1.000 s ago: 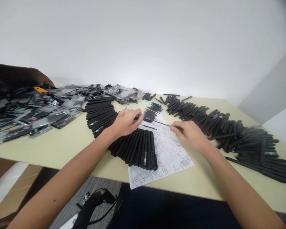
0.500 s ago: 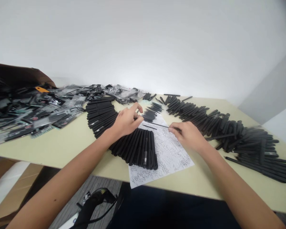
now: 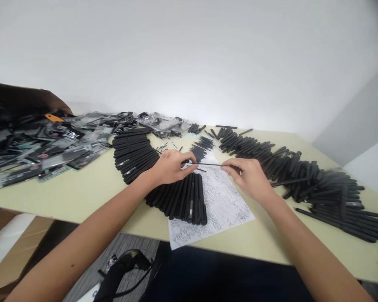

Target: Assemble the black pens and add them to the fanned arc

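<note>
A thin black pen refill [image 3: 209, 164] stretches level between my two hands above a scribbled white sheet of paper [image 3: 228, 201]. Its left end is pinched in the thumb and fingers of my left hand [image 3: 173, 167]. My right hand [image 3: 247, 174] grips the other end, with a dark piece partly hidden in the fingers. Below my left hand, capped black pens [image 3: 182, 197] lie side by side in a curved row, partly over the paper. Just behind the hands is a stack of thin black refills [image 3: 201, 149].
Many black pens [image 3: 280, 163] form a long heap along the right side. Plastic packets [image 3: 91, 130] pile up at left, before a brown box [image 3: 28, 90]. Small loose bits [image 3: 166, 147] lie behind my left hand. The table edge [image 3: 223, 251] is near my body; the wall stands behind.
My left hand has come down and its fingers have closed on the left end of the refill. My right hand has barely moved and still holds the other end.
</note>
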Motion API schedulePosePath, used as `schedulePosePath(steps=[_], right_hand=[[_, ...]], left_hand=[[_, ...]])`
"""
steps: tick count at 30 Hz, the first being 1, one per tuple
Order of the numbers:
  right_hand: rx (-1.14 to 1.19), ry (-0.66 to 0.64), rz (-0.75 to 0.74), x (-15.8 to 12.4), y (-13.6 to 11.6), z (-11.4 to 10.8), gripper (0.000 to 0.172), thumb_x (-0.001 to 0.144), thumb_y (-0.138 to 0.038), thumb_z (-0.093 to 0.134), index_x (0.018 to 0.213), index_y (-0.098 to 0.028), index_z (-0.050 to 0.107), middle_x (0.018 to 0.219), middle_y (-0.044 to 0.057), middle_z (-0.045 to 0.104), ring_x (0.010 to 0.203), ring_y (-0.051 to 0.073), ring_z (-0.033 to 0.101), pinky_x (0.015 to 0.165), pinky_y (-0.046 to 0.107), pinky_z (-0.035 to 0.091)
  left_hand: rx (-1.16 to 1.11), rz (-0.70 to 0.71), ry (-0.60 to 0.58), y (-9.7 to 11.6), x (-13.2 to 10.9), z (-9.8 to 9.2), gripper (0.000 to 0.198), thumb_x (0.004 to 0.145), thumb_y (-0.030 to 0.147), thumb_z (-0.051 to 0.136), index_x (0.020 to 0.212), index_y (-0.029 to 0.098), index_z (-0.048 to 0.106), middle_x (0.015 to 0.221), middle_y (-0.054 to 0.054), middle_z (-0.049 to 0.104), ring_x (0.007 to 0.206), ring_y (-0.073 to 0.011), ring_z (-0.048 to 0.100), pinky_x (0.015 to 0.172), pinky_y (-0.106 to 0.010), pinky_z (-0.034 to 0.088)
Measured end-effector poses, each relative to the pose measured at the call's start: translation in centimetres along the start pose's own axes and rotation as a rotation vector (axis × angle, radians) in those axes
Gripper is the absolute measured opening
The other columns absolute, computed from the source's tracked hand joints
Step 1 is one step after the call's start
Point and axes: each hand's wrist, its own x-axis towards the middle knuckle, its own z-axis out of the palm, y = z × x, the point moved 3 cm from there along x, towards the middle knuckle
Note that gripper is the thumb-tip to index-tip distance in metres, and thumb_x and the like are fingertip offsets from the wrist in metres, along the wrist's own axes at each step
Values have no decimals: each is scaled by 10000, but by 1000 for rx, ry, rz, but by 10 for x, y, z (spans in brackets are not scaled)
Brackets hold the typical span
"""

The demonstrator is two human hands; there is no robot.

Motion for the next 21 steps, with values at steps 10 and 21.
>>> schedulePosePath(steps=[10, 21], right_hand=[[46, 138, -24, 0, 0, -1, 130, 929, -263, 650, 880, -219, 762, 831, 3, 773, 652, 158, 647, 635, 277, 427], [77, 241, -100, -2, -11, -5, 313, 992, -327, 561, 732, -181, 657, 567, -31, 546, 489, 97, 430, 544, 257, 329]], left_hand=[[39, 14, 189, -11, -1, 3, 204, 951, 379, 641, 950, 211, 758, 523, 43, 599, 486, -92, 538, 570, -217, 362], [-13, 43, 269, -7, 1, 1, 224, 934, 400, 672, 944, 201, 775, 628, 10, 705, 506, -83, 586, 576, -200, 413]])
